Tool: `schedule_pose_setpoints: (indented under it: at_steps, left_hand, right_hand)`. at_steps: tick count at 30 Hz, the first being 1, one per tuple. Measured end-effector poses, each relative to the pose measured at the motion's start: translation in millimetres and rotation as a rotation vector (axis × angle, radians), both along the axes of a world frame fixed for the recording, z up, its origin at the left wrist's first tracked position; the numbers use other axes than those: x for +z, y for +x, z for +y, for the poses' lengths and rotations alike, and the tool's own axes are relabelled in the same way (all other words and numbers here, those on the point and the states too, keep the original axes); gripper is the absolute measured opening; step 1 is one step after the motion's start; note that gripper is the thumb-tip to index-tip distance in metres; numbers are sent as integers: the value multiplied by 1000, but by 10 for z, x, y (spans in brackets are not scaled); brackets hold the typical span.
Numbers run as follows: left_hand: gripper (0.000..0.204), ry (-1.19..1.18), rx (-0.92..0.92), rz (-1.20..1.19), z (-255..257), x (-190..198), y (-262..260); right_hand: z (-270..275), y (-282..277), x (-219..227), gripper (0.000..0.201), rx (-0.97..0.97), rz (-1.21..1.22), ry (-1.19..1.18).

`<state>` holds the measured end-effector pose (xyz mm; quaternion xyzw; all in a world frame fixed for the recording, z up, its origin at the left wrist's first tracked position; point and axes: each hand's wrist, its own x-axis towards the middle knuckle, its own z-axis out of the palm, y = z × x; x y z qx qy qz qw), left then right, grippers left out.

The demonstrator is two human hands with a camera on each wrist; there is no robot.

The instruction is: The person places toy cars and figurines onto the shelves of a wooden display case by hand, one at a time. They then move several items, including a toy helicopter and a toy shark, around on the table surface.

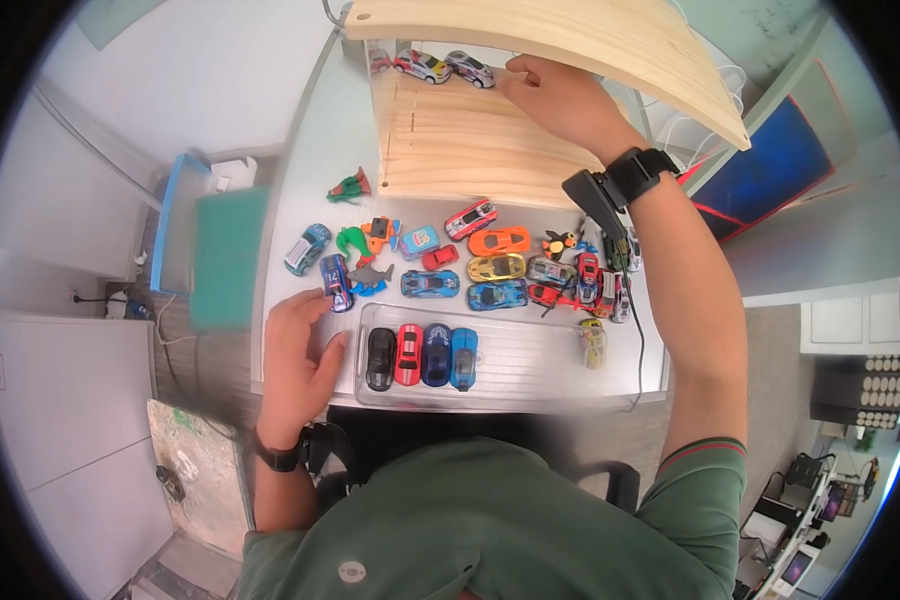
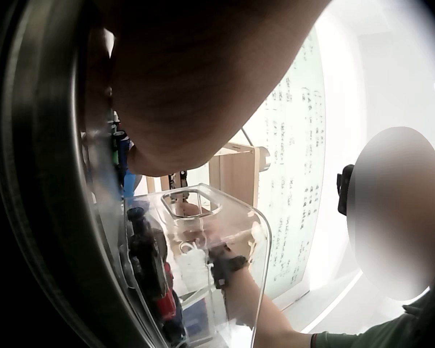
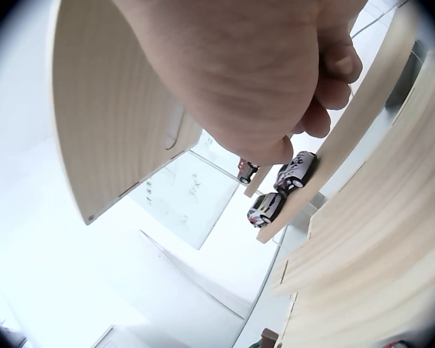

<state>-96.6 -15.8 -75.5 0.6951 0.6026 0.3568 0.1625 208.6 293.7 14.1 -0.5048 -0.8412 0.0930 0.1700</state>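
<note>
My right hand reaches onto the upper board of a wooden shelf, with its fingers bent. Right beside its fingertips stands a white toy car with dark markings; another white toy car with red and yellow is next to it. The palm hides most of the space within the right fingers, so I cannot tell whether they hold anything. My left hand rests on the table's left side, fingers loosely extended and thumb apart. Its fingertips lie close to a dark blue toy car.
A clear plastic tray at the table's front holds several toy cars in a row at its left, and a yellowish toy car at its right. Behind it lie many toy cars and figures, including an orange car. A wooden top panel overhangs the shelf.
</note>
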Motion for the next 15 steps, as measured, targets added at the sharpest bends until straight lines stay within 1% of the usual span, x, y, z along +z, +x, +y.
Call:
schedule_pose_setpoints:
  at_steps: [4, 6, 8, 10, 12, 13, 15]
  left_hand:
    - [48, 5, -1, 9, -3, -17, -8]
    - [49, 6, -1, 7, -4, -17, -1]
    - [49, 8, 0, 4, -11, -18, 4]
    - [53, -27, 14, -1, -21, -17, 7]
    - [53, -22, 14, 8, -18, -16, 13]
    - [53, -19, 15, 15, -17, -20, 15]
    - [53, -10, 13, 17, -19, -54, 2]
  right_hand:
    - [-274, 147, 94, 49, 31, 62, 44]
    - [-533, 210, 250, 47, 51, 81, -30]
    - [-801, 325, 305, 44, 45, 118, -37]
    - [-1092, 450, 401, 42, 39, 155, -44]
    - [-1383, 593, 524, 37, -30, 171, -177]
    - [-1492, 693, 510, 37, -34, 172, -176]
    - [-1680, 909, 444, 33, -108, 259, -229]
